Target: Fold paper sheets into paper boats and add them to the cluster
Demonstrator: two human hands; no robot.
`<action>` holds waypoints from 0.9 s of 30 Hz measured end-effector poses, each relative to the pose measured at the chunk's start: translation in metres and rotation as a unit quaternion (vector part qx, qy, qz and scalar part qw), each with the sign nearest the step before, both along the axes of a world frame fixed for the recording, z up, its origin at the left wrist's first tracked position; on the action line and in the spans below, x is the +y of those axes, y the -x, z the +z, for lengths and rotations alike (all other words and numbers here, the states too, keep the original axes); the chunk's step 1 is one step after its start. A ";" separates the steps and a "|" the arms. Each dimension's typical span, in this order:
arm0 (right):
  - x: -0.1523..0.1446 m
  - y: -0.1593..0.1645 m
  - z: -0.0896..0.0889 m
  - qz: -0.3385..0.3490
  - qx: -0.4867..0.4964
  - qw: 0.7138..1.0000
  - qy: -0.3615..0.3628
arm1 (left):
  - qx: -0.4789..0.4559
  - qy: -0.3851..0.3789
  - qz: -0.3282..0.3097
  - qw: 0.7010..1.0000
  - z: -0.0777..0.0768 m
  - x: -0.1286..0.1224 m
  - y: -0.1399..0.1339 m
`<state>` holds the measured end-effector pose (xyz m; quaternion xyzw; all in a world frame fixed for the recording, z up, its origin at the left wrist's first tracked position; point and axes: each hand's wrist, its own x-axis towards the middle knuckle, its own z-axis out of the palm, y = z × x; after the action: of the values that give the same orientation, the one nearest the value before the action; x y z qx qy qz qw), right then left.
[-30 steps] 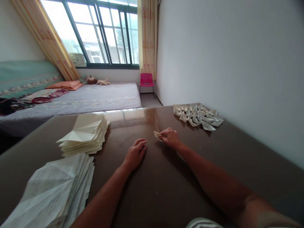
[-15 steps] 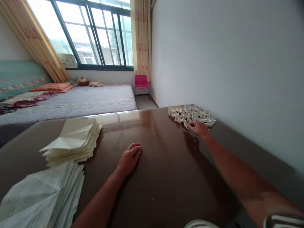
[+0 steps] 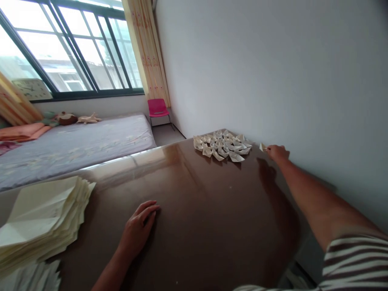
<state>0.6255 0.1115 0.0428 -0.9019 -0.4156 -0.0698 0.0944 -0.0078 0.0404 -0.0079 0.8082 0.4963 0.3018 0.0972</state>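
Right hand (image 3: pixel 278 152) moved rightward past paper boats (image 3: pixel 222 144), pinching folded paper (image 3: pixel 262 147); left hand (image 3: pixel 140 224) loose on table (image 3: pixel 188 230).

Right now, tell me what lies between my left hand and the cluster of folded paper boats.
Only the glossy brown tabletop lies between your left hand and the folded paper boats; the head view shows that stretch.

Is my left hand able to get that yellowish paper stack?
Probably yes: your left hand looks free, and only brown tabletop shows between it and the yellowish paper stack.
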 end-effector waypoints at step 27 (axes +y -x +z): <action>0.041 -0.025 0.006 0.034 0.033 0.998 -0.047 | 0.019 0.013 0.007 1.000 -0.005 0.003 0.009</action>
<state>0.6509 0.1523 0.0490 -0.8836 -0.4388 -0.0561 0.1532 -0.0169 0.0433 -0.0124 0.8088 0.5076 0.2809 0.0964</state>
